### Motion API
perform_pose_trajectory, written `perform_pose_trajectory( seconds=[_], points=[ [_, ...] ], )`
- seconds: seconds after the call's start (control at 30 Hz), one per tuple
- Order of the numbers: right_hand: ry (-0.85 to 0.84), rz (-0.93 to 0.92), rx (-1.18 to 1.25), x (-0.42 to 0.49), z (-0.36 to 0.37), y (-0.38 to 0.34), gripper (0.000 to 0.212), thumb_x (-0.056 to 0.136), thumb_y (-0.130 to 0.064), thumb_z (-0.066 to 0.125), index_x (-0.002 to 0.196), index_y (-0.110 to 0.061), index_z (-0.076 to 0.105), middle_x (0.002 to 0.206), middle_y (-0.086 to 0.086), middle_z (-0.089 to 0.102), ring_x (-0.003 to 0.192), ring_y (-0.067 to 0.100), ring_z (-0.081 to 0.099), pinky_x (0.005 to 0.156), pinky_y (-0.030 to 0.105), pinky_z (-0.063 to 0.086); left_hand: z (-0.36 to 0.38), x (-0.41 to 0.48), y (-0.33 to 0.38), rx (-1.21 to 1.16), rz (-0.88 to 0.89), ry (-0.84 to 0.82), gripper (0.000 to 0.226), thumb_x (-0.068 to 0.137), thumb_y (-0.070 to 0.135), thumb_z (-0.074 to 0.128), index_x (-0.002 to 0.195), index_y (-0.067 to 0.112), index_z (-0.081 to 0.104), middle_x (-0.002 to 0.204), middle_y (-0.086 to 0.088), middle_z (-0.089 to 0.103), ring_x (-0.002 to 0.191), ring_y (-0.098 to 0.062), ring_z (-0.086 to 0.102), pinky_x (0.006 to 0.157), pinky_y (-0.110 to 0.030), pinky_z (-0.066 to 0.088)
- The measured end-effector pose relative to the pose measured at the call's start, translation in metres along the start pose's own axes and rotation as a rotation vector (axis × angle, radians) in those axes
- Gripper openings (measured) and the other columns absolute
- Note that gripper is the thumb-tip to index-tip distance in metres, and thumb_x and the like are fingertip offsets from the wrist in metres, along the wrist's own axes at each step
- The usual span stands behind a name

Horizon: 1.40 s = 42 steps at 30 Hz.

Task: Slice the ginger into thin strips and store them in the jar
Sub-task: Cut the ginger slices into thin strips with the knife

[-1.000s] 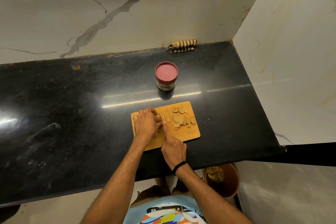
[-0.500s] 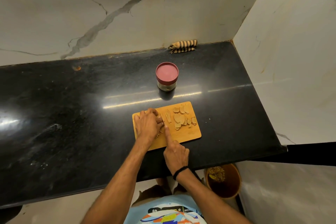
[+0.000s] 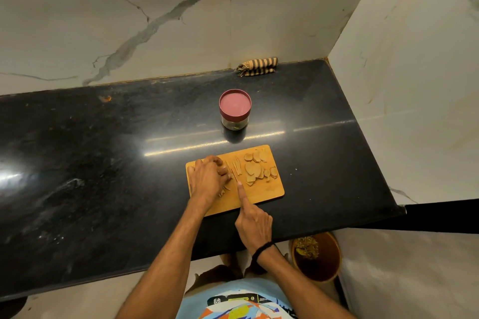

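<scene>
As the left hand (image 3: pixel 207 179) pins ginger (image 3: pixel 222 191) steady with a curled grip, the right hand (image 3: pixel 255 225) clasps the knife (image 3: pixel 233 175). Its forefinger (image 3: pixel 241 194) steers the cut

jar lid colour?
Dark red rim, pinkish top; the lid shows best in the head view.

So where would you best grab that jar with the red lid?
Probably by the round red lid, from above or the near side: the jar stands upright and alone behind the cutting board, so fingers can wrap its rim freely.
</scene>
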State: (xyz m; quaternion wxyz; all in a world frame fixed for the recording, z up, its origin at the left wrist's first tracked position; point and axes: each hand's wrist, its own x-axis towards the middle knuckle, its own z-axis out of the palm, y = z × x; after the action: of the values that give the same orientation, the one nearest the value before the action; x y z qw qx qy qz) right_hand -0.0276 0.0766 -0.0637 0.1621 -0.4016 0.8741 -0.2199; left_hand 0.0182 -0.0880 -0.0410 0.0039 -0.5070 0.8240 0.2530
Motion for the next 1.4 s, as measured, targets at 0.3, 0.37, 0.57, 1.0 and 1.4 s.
perform_pose_trajectory(
  seconds=[0.3, 0.37, 0.57, 1.0, 1.4],
  points=[
    [-0.038, 0.011, 0.096, 0.012, 0.008, -0.013, 0.064, 0.091, -0.012, 0.050, 0.151, -0.027, 0.032, 0.054, -0.010, 0.033, 0.045, 0.005, 0.028, 0.048, 0.011, 0.011, 0.001, 0.000, -0.001, -0.049, -0.016, 0.012, 0.026, 0.088, 0.039, 0.074, 0.109, 0.025, 0.076, 0.126, 0.010, 0.063, 0.118, -0.016, 0.049, 0.091, -0.034, 0.029],
    [-0.036, 0.006, 0.087, 0.015, 0.007, -0.012, 0.063, 0.092, -0.013, 0.050, 0.151, -0.027, 0.034, 0.054, -0.009, 0.034, 0.045, 0.006, 0.029, 0.047, 0.012, 0.011, 0.002, 0.002, -0.002, -0.044, -0.015, 0.010, 0.022, 0.087, 0.038, 0.075, 0.105, 0.026, 0.079, 0.126, 0.012, 0.063, 0.116, -0.015, 0.049, 0.090, -0.034, 0.030],
    [-0.051, -0.022, 0.039, 0.022, 0.004, -0.012, 0.065, 0.091, -0.010, 0.052, 0.151, -0.026, 0.034, 0.054, -0.007, 0.034, 0.044, 0.009, 0.032, 0.044, 0.016, 0.010, 0.003, 0.004, -0.002, -0.053, -0.030, 0.020, 0.021, 0.086, 0.039, 0.076, 0.102, 0.026, 0.079, 0.124, 0.011, 0.064, 0.114, -0.015, 0.051, 0.089, -0.034, 0.030],
    [0.046, -0.021, -0.223, 0.012, 0.005, -0.007, 0.091, 0.065, -0.006, 0.079, 0.147, -0.025, 0.044, 0.052, -0.008, 0.027, 0.039, 0.006, 0.023, 0.039, 0.023, 0.022, 0.002, 0.006, 0.001, 0.041, -0.035, 0.008, 0.029, 0.085, 0.044, 0.075, 0.109, 0.027, 0.076, 0.126, 0.012, 0.062, 0.111, -0.013, 0.049, 0.087, -0.033, 0.029],
    [-0.016, -0.008, -0.132, -0.007, 0.001, 0.015, 0.093, 0.077, -0.003, 0.066, 0.154, -0.032, 0.023, 0.051, -0.006, 0.039, 0.038, 0.009, 0.035, 0.035, 0.028, 0.034, 0.001, 0.005, -0.002, -0.056, -0.043, 0.037, 0.021, 0.083, 0.035, 0.080, 0.102, 0.027, 0.078, 0.119, 0.012, 0.068, 0.114, -0.016, 0.053, 0.089, -0.034, 0.027]
  ],
)
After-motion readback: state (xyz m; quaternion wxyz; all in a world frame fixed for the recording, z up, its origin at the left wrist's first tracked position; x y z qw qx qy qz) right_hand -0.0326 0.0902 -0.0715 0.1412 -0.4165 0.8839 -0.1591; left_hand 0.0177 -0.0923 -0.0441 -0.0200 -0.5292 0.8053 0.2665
